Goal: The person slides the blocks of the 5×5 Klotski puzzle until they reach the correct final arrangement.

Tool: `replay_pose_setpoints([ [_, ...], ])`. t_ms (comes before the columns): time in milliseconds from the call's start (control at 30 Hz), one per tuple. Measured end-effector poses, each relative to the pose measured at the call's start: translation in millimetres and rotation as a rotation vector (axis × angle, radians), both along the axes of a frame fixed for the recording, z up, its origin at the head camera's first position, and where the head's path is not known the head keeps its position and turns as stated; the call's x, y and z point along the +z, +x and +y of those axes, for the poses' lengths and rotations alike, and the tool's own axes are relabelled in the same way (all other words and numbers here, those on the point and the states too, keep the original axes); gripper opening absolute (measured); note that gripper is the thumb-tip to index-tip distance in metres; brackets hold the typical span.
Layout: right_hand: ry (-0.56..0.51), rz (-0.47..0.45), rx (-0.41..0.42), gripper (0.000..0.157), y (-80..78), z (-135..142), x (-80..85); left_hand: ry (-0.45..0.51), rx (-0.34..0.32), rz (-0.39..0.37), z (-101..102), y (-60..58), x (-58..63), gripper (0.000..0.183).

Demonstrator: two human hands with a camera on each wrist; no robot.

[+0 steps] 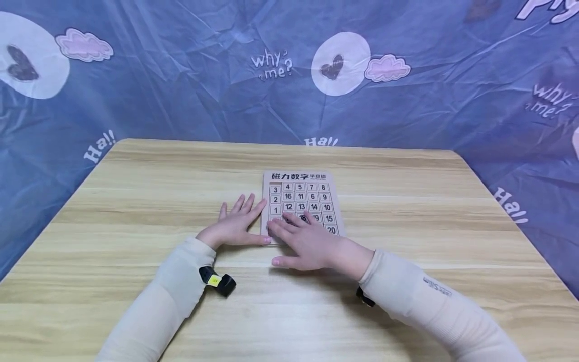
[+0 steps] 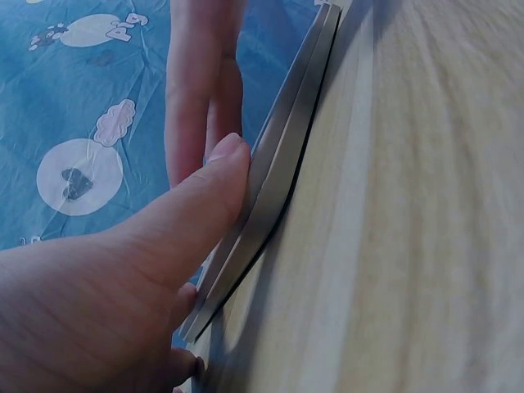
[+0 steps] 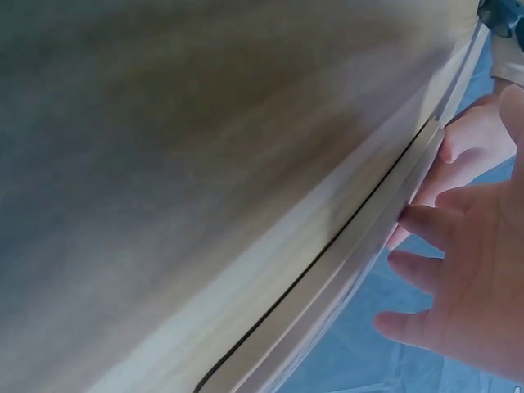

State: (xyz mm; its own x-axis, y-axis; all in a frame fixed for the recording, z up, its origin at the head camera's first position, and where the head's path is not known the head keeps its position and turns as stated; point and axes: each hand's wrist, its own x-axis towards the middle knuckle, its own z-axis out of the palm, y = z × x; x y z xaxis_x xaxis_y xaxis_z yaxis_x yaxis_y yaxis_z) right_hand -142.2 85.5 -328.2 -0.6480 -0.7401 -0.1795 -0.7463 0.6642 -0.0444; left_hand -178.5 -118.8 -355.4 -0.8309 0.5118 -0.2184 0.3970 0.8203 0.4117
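Observation:
A flat number sliding puzzle lies on the table, with rows of numbered tiles under a printed title. A gap shows at its top left, above tile 3. My left hand is at the puzzle's left side, fingers spread, the thumb over the near left corner. In the left wrist view that thumb lies against the board's side edge. Over the lower rows reaches my right hand, fingers extended and covering several tiles. One right fingertip meets the board's edge in the right wrist view.
The light wood-grain table extends around the puzzle on all sides. Behind it hangs a blue printed cloth. Both forearms wear pale sleeves, and a black wrist device sits on the left wrist.

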Motion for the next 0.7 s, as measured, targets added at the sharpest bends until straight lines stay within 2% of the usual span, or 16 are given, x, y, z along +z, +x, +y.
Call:
replay_pose_setpoints([
  [200,0.014,-0.016,-0.03,0.078,-7.4,-1,-2.7,0.002,0.005,-0.009,0,0.6,0.2,0.094],
  [367,-0.02,-0.059,-0.055,0.075,-3.9,9,2.4,-0.001,0.004,-0.007,1,0.7,-0.5,0.096],
  [533,-0.083,-0.054,-0.081,0.072,7.2,41,10.8,-0.001,0.007,-0.007,0,0.8,0.1,0.096],
  [700,-0.121,-0.024,-0.143,0.071,20.8,80,13.6,-0.004,0.007,-0.01,-1,0.4,1.3,0.096],
])
